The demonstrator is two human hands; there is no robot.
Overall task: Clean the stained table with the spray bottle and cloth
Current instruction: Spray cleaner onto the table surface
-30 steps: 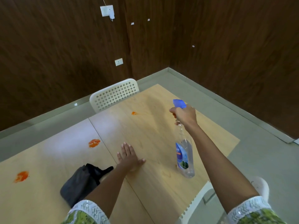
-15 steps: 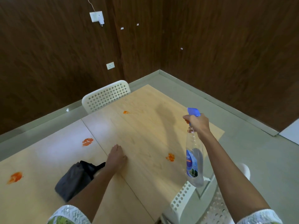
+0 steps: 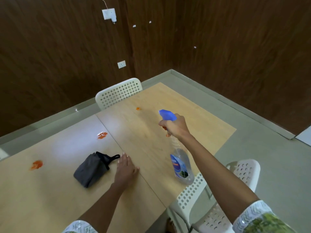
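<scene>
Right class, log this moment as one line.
right hand grips spray bottle | left hand flat on table | cloth untouched

A spray bottle (image 3: 178, 158) is gripped at its blue head by the right hand (image 3: 175, 126) above the table (image 3: 193, 118). The left hand (image 3: 125, 169) is laid flat beside a grey cloth (image 3: 90, 170). Orange stains (image 3: 102, 135) are observed.

Clear spray bottle (image 3: 180, 163), blue nozzle, held above the orange-stained worktop (image 3: 151, 145); dark cloth (image 3: 91, 169) lies bunched, perhaps folded.
</scene>
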